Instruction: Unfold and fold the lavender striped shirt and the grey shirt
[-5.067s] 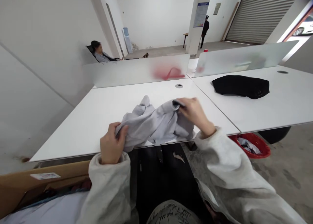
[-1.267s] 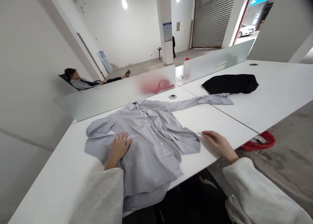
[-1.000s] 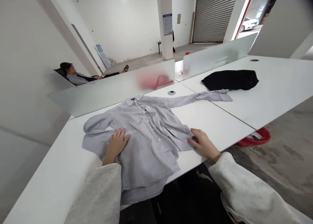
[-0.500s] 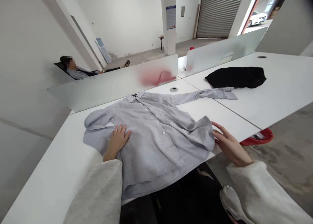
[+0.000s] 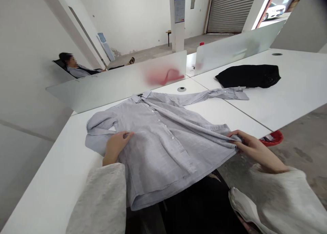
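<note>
A light grey button-up shirt (image 5: 153, 145) lies front side up on the white table, its collar toward the frosted divider and its hem hanging over the near edge. One sleeve stretches out to the right; the other is folded over at the left. My left hand (image 5: 117, 145) is closed on the shirt's left side below that sleeve, thumb and fingers pinching the cloth. At the right, my right hand (image 5: 251, 148) grips the shirt's lower side edge between thumb and fingers, drawing folds across the front.
A folded black garment (image 5: 249, 76) lies on the right part of the white table (image 5: 301, 77). Frosted dividers (image 5: 122, 80) run along the far side. A red basket (image 5: 276, 138) stands below the right edge. Beyond the divider, a person (image 5: 76, 68) reclines in a chair.
My left hand has gone from lying flat with fingers spread to pinching the shirt. My right hand has moved right and pulled the shirt's side edge outward.
</note>
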Motion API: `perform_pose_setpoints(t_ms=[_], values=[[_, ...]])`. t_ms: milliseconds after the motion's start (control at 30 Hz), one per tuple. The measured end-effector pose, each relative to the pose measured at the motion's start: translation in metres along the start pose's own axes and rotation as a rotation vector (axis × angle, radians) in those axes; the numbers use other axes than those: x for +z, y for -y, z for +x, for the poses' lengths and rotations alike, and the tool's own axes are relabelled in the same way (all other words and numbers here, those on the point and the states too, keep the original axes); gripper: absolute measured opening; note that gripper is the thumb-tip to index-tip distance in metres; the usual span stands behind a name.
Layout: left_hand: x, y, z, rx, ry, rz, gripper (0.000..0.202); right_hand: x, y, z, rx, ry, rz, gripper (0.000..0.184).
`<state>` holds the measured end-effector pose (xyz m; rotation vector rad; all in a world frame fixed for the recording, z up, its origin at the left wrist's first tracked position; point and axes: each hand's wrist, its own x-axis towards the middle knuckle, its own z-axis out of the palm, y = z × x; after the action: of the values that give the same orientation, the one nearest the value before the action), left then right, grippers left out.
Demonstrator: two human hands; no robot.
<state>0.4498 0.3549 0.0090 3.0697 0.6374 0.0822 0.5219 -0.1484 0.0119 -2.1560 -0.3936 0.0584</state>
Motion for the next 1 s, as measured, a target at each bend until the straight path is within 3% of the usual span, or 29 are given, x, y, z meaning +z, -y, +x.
perform_pose_setpoints(t_ms=[67,133,200,267,433,667,733,800,900,1000], values=[[-0.001,-0.002,-0.002,-0.032,-0.09,0.007,0.053,-0.004,-0.016,0.002,-0.054,0.06,-0.209,0.037],[0.0,-0.004,-0.003,-0.046,-0.181,0.017,0.05,0.001,-0.027,0.005,-0.112,-0.039,-0.331,0.039],[0.002,-0.007,-0.003,-0.049,-0.218,0.018,0.048,0.012,-0.03,0.008,-0.166,-0.137,-0.35,0.039],[0.004,-0.009,-0.004,-0.05,-0.229,0.011,0.048,0.026,-0.026,0.012,-0.228,-0.117,-0.335,0.04],[0.006,-0.013,-0.005,0.018,-0.163,-0.054,0.044,0.043,-0.015,0.016,-0.274,-0.054,-0.331,0.045],[0.008,-0.012,-0.003,0.03,-0.07,-0.062,0.045,0.023,0.004,0.003,-0.162,-0.326,-0.289,0.047],[0.007,-0.01,-0.002,0.019,-0.063,-0.042,0.048,0.019,0.018,-0.003,-0.131,-0.295,-0.221,0.043],[0.006,-0.01,-0.002,0.018,-0.05,-0.028,0.048,0.017,0.033,-0.009,-0.141,-0.184,-0.146,0.038],[0.006,-0.009,-0.002,0.024,-0.026,-0.014,0.047,0.014,0.05,-0.015,-0.265,-0.055,-0.141,0.034],[0.007,-0.008,-0.001,0.025,-0.006,-0.001,0.047,0.011,0.055,-0.017,-0.358,-0.04,-0.209,0.034]])
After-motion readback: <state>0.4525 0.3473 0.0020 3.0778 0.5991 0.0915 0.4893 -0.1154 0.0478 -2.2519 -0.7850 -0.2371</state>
